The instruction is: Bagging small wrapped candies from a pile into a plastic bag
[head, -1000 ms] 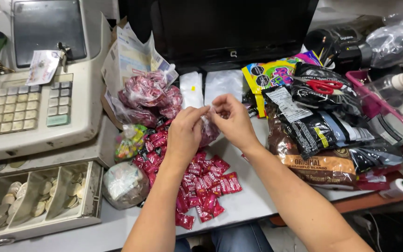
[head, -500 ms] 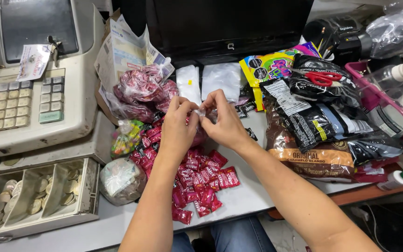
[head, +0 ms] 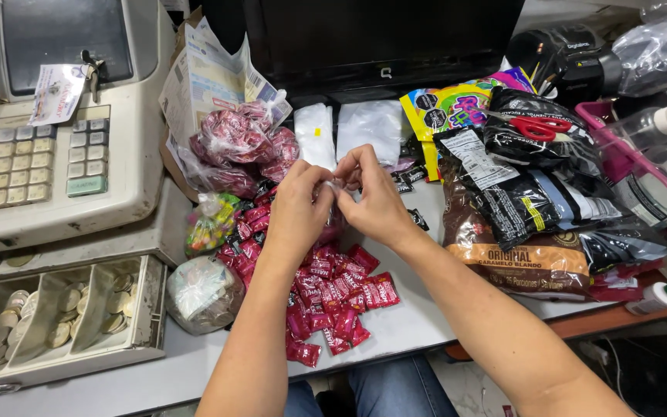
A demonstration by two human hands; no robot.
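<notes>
My left hand and my right hand meet above the counter, fingertips pinched together on a small clear plastic bag. Part of the bag hangs down behind my left hand, with red candies showing through it. Below my wrists lies a loose pile of small red wrapped candies on the grey counter. Tied clear bags filled with red candies sit just beyond my left hand.
A beige cash register with an open coin drawer stands at the left. Large candy bags with red scissors pile up at the right. A black monitor, white plastic bags and a small tied bundle are nearby.
Both hands have stayed together, working the small bag at the fingertips; they shifted slightly lower and left in view. The pile of candies has not moved.
</notes>
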